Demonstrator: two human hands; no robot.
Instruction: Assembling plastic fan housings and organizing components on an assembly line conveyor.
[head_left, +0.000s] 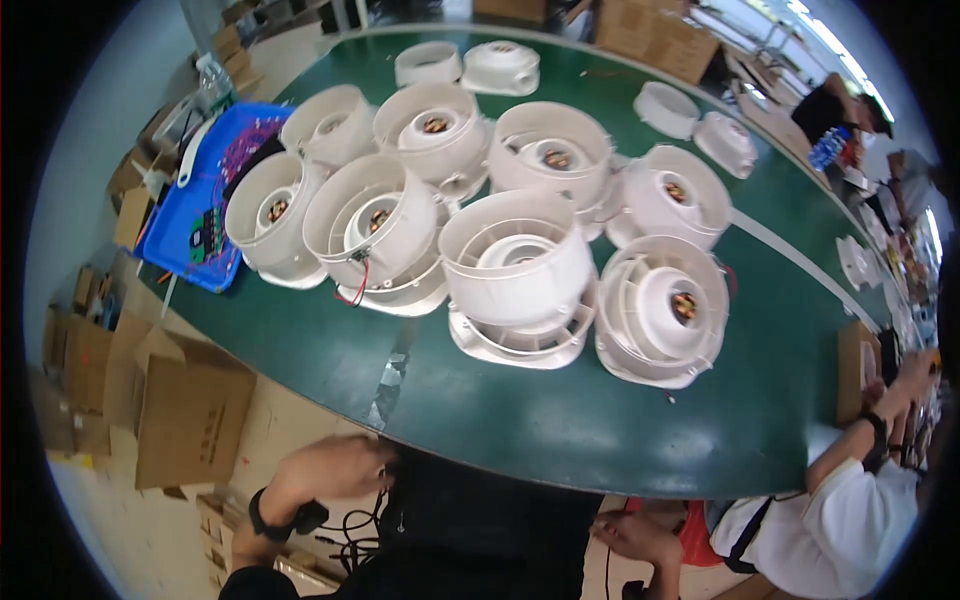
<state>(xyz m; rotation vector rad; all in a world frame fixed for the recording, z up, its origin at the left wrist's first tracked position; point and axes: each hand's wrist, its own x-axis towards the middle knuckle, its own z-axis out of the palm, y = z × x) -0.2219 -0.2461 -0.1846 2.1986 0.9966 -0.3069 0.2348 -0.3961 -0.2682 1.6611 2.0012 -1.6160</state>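
My left hand [340,466] hangs below the table's front edge, beside the black cloth over my lap. Its fingers are bent and blurred, so their grip is unclear. On the other side of my lap, my right hand [637,537] is lowered too, its fingers loosely apart and nothing visible in them. Closest to my hands on the green table [480,430] stands a white round fan housing [515,265] stacked on a ribbed base. To its right, another white housing [660,310] shows a copper-wound motor [684,306]. Several similar housings fill the middle; one [370,220] trails red and black wires.
A blue tray [185,262] holds purple wires and a green circuit board [207,236] at the left. White rings and covers lie farther back. Cardboard boxes [190,400] stand on the floor. Black cables [350,540] hang near my left hand. A co-worker's arm [850,445] reaches at the right.
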